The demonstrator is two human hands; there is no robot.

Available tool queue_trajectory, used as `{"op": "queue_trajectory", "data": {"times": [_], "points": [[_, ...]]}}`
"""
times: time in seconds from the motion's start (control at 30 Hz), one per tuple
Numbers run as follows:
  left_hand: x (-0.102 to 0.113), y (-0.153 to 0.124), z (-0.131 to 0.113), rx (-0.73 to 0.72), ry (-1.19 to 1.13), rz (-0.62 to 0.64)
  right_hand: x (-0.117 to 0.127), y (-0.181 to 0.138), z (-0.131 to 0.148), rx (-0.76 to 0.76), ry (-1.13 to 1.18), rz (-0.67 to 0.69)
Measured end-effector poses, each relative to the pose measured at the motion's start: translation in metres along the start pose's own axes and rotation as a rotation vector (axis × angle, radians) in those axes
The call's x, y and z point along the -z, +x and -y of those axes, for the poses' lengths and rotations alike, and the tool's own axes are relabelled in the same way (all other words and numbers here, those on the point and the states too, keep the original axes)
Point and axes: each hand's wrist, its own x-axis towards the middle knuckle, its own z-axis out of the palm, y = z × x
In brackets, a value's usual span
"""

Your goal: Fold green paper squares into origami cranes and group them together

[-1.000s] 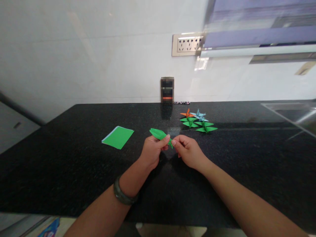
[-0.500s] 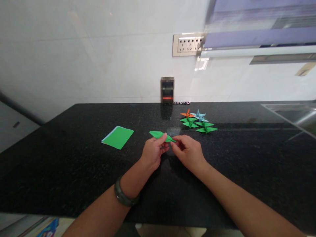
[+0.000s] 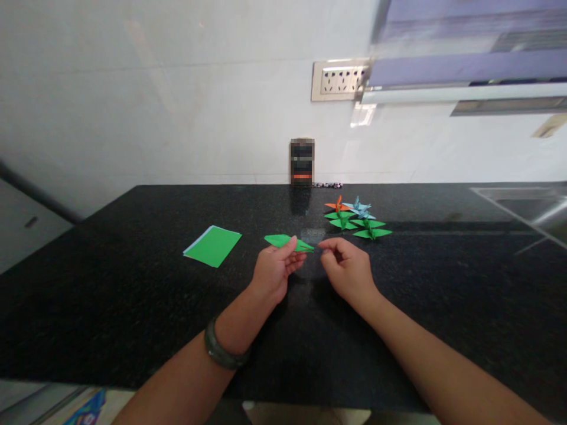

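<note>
Above the dark counter my left hand [image 3: 275, 269] pinches a folded green paper [image 3: 278, 240] between its thumb and fingers. The paper is long and narrow, with its wide end to the left and a split, pointed end to the right. Just off that pointed end is my right hand [image 3: 349, 264], holding nothing. Its index finger reaches toward the tip, the thumb lies a little apart below, and the other fingers are curled. Left of the hands lies a stack of square paper [image 3: 213, 247], green on top with a pale blue edge showing.
Behind my right hand stand several paper cranes: an orange crane [image 3: 339, 204], blue cranes [image 3: 359, 206] and green cranes [image 3: 372, 232]. A blurred dark phone-like object [image 3: 302, 162] leans on the wall beside a beaded strap [image 3: 329, 185]. A sink [image 3: 543, 206] is at the right.
My right hand has let go of the folded paper's pointed end and moved slightly right, its fingers loosened. The left hand still grips the paper, now tilted a little flatter.
</note>
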Motion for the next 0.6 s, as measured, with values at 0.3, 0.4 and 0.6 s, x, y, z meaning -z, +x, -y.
{"op": "queue_trajectory", "data": {"times": [0.3, 0.4, 0.6], "points": [[-0.002, -0.0042, 0.0025, -0.117, 0.069, 0.006, -0.0006, 0.0034, 0.0038, -0.311, 0.35, 0.209], [-0.0007, -0.004, 0.0027, -0.115, 0.092, 0.047, -0.0021, 0.0048, 0.006, -0.503, 0.555, 0.323], [0.0018, -0.0038, 0.0045, -0.072, 0.15, 0.182, -0.0008, 0.0054, 0.007, -0.606, 0.79, 0.467]]}}
